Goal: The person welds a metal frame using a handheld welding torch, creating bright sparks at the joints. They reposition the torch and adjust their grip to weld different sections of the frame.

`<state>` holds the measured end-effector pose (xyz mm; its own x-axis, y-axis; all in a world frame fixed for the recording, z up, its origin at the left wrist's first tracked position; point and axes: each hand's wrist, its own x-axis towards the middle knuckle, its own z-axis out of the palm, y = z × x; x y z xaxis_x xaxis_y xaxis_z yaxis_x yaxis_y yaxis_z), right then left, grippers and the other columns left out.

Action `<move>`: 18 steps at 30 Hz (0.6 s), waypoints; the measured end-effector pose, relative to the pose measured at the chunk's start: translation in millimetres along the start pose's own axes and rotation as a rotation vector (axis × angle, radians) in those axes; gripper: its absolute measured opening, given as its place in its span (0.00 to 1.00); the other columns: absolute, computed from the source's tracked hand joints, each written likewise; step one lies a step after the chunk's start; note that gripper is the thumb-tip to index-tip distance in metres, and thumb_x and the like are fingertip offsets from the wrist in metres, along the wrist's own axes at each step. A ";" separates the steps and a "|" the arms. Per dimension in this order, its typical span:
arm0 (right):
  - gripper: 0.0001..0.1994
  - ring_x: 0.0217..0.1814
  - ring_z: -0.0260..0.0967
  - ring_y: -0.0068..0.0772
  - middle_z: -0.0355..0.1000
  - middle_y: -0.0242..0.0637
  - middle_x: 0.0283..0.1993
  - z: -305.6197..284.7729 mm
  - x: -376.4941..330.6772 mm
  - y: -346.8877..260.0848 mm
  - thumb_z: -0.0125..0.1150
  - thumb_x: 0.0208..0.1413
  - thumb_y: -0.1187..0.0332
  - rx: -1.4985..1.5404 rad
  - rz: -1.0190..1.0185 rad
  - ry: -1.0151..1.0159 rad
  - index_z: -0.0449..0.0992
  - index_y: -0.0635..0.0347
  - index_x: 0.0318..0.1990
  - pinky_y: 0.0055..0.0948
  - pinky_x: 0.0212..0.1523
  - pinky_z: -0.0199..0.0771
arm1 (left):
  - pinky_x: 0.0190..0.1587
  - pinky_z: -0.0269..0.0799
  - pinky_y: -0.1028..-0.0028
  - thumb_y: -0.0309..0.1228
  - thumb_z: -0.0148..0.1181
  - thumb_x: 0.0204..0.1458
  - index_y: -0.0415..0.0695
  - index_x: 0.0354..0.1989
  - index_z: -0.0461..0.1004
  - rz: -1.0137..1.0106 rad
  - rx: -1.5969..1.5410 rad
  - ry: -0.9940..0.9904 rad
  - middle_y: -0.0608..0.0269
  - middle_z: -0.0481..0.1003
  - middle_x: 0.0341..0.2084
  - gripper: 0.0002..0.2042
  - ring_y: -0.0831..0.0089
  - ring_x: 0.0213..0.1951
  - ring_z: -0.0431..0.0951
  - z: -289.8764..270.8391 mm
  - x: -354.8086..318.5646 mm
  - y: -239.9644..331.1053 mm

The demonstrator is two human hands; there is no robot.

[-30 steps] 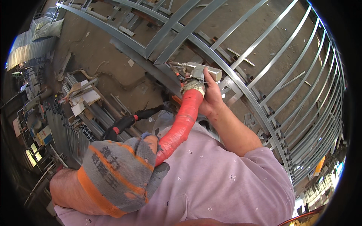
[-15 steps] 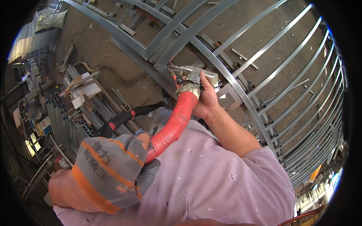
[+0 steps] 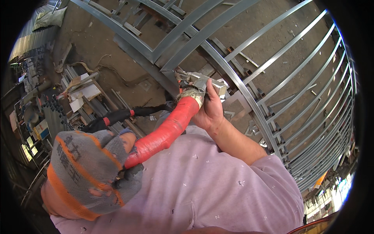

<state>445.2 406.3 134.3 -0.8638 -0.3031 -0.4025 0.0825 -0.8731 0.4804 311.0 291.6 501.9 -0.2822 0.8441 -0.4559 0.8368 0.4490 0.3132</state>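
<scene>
My left hand, in a grey and orange work glove, grips the lower end of a thick red-wrapped cable. My bare right hand is closed around the cable's upper end, where a metal clamp holder sticks out above my fingers. The holder's tip sits close to a curved steel bar of a large metal gate frame lying on the ground. A black cable with a red band runs off to the left behind the red one.
The gate frame of parallel grey bars spreads across the dirt floor to the right and top. Scrap steel sections and cardboard lie at the left. A sack sits at the top left. My pale shirt fills the lower middle.
The view has shifted slightly. Both hands keep their hold on the red cable, and the holder has stayed by the curved bar.
</scene>
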 end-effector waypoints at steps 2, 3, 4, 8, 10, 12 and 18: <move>0.36 0.72 0.76 0.54 0.77 0.49 0.72 3.6 0.8 7.2 0.50 0.81 0.37 0.017 -0.030 0.020 0.69 0.58 0.77 0.61 0.77 0.74 | 0.30 0.75 0.59 0.38 0.73 0.55 0.46 0.50 0.83 -0.001 0.004 0.002 0.60 0.78 0.29 0.16 0.57 0.28 0.81 -1.5 -1.4 -5.0; 0.35 0.70 0.78 0.54 0.78 0.50 0.69 5.9 1.2 10.6 0.49 0.81 0.37 0.025 -0.045 0.030 0.70 0.59 0.76 0.62 0.77 0.75 | 0.30 0.75 0.59 0.38 0.73 0.55 0.46 0.50 0.83 -0.005 0.008 0.002 0.61 0.78 0.29 0.16 0.57 0.27 0.81 -2.6 -2.5 -7.8; 0.35 0.71 0.78 0.54 0.78 0.50 0.69 8.2 1.6 13.2 0.49 0.81 0.37 0.010 -0.054 0.028 0.70 0.60 0.75 0.62 0.77 0.74 | 0.30 0.75 0.59 0.38 0.73 0.55 0.46 0.50 0.83 -0.006 0.010 0.004 0.61 0.78 0.29 0.16 0.57 0.27 0.81 -2.4 -2.6 -10.9; 0.35 0.71 0.77 0.55 0.78 0.51 0.70 14.2 4.1 19.8 0.50 0.81 0.37 0.015 -0.073 0.021 0.72 0.61 0.72 0.63 0.78 0.74 | 0.30 0.75 0.60 0.38 0.73 0.54 0.46 0.50 0.83 -0.006 0.022 0.005 0.61 0.77 0.29 0.17 0.58 0.27 0.80 -5.0 -3.4 -23.0; 0.35 0.73 0.75 0.55 0.76 0.49 0.72 12.4 4.8 20.8 0.50 0.81 0.37 0.045 -0.073 -0.007 0.71 0.59 0.75 0.63 0.78 0.73 | 0.29 0.75 0.60 0.38 0.73 0.53 0.46 0.50 0.83 -0.003 0.026 0.008 0.62 0.77 0.29 0.17 0.59 0.27 0.80 -5.6 -3.4 -29.1; 0.35 0.76 0.72 0.55 0.74 0.46 0.76 12.7 6.4 23.9 0.52 0.80 0.38 0.074 -0.063 -0.056 0.68 0.54 0.80 0.62 0.78 0.72 | 0.29 0.75 0.61 0.38 0.73 0.53 0.46 0.50 0.84 -0.005 0.027 0.010 0.62 0.77 0.29 0.17 0.59 0.26 0.80 -5.3 -3.3 -35.9; 0.31 0.74 0.75 0.55 0.76 0.49 0.73 17.1 7.4 31.0 0.53 0.81 0.39 0.055 -0.121 0.052 0.69 0.49 0.78 0.65 0.79 0.72 | 0.28 0.75 0.61 0.37 0.73 0.52 0.46 0.50 0.84 -0.006 0.027 0.016 0.63 0.76 0.28 0.18 0.61 0.26 0.80 -5.0 -1.3 -52.4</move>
<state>432.8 383.6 159.5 -0.8388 -0.2170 -0.4994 -0.0495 -0.8829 0.4669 265.1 268.4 490.2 -0.2943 0.8460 -0.4446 0.8472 0.4463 0.2883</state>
